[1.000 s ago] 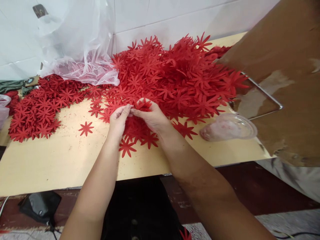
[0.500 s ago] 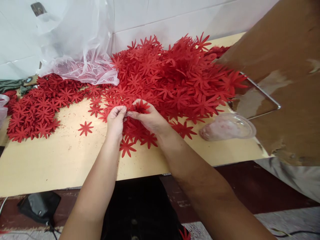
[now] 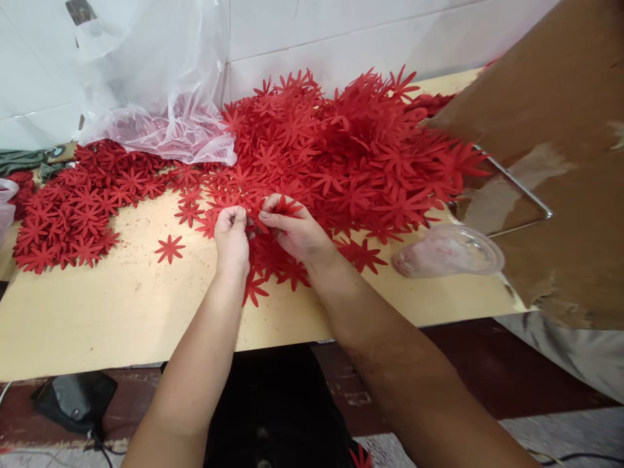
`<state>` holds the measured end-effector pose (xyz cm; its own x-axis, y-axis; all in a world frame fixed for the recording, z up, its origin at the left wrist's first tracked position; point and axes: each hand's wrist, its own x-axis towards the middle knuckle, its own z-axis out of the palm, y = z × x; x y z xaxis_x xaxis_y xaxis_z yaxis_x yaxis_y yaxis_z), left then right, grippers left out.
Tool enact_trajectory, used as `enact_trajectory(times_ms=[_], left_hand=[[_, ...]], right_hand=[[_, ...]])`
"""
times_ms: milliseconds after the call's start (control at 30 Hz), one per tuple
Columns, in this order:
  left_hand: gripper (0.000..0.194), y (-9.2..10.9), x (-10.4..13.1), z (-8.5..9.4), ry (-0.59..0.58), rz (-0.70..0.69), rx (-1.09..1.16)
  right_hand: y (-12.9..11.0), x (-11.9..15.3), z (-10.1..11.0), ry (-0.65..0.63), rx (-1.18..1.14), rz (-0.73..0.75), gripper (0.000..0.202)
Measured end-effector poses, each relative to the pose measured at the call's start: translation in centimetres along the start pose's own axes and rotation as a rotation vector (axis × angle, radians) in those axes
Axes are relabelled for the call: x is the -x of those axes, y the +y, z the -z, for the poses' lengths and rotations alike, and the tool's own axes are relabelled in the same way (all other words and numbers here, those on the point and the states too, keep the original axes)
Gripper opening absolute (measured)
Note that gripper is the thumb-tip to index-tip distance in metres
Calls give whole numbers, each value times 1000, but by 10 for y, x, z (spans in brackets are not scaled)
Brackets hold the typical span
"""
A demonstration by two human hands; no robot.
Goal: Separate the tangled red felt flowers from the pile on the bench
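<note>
My left hand is closed, its thumb and forefinger pinching the edge of a red flower-shaped piece. Close on its right, my right hand has its thumb pressed on red petals, with more red petals showing between its fingers. Both hands are over the front of a large heap of red flower-shaped pieces. How many pieces the fingers hold cannot be made out. A single red flower lies flat on the table to the left of my left hand.
A darker red flower pile lies at the left below a clear plastic bag. To the right are a clear plastic container on its side and a large brown cardboard sheet. The pale table ends just before my body.
My hands have moved slightly apart, and more of a red flower shows between them. The whole view has shifted a little.
</note>
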<state>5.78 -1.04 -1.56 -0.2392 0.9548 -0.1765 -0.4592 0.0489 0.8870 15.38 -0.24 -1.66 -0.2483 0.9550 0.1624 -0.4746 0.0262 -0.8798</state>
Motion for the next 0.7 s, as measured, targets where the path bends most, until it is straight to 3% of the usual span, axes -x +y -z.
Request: enact_trajectory(times_ms=[100,267,400,567,700], left_hand=[[18,0,-2,1,-14,-49,-52],[19,8,-9,10,16,-217,-178],[16,10,-9,12,-39,-275,-253],[11,6,-6,9,-132,-278,-386],[13,6,-9,9,-77,-307,-407]], right_hand=[[-2,-1,2,31,-30,-16,26],[-3,-5,6,199,-7,-144,39],[-1,-6,4,196,28,-231,48],[3,-5,2,176,109,-152,47],[4,-7,5,190,132,-112,41]])
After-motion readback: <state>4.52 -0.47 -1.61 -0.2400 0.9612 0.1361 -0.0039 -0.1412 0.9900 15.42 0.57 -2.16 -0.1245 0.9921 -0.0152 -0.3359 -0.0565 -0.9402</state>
